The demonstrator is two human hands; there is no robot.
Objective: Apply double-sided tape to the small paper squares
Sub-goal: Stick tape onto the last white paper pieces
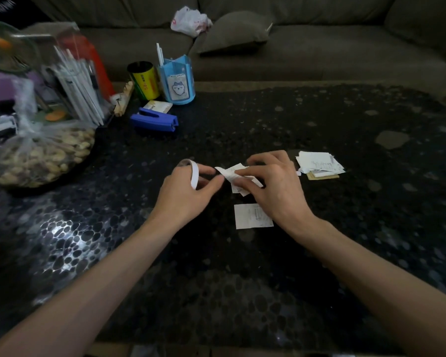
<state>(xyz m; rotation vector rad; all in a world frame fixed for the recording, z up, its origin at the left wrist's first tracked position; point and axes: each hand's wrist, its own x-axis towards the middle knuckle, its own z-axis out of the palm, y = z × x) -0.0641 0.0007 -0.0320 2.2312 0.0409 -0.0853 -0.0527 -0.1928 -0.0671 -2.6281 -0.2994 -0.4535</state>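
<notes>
My left hand (188,188) grips a white roll of double-sided tape (194,173), with a finger through its ring. My right hand (273,182) pinches a small paper square (233,172) just right of the roll, and the tape's end seems to meet the paper's left edge. More paper pieces lie under my right hand. Another small paper square (250,216) lies flat on the table below my right hand. A stack of paper squares (318,163) sits to the right.
The dark speckled table (242,279) holds a blue stapler (153,120), a blue pen holder (177,79), a yellow can (144,83), a bag of nuts (40,155) and a clear box of pens (75,81) at the left. A sofa stands behind.
</notes>
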